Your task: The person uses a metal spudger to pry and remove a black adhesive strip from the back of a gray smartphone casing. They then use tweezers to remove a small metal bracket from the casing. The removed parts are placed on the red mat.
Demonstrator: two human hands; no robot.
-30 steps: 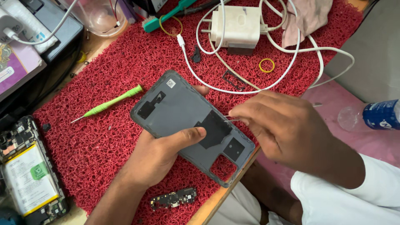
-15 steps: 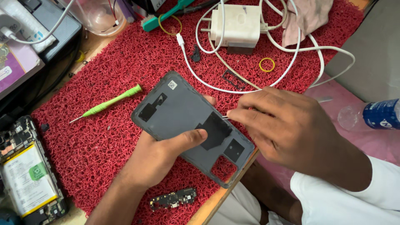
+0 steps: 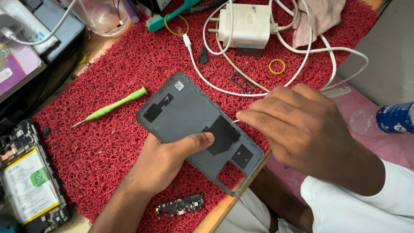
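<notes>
A grey phone back cover (image 3: 185, 113) lies inside-up over the red mat (image 3: 108, 82), with black adhesive patches and a camera cut-out. My left hand (image 3: 166, 162) grips its near edge, thumb pressed on the inner face beside a black patch. My right hand (image 3: 297, 127) is closed around a thin metal tool whose tip shows at the cover's right edge; most of the tool is hidden by the fingers.
A green screwdriver (image 3: 113, 105) lies left of the cover. A white charger (image 3: 243, 26) with looped cable sits at the back. An opened phone with its battery (image 3: 28, 183) lies at far left, a small circuit board (image 3: 179, 206) near the mat's front edge, a bottle (image 3: 394, 117) at right.
My right hand has shifted slightly along the cover's right edge with the tool. The left hand keeps the same grip on the cover.
</notes>
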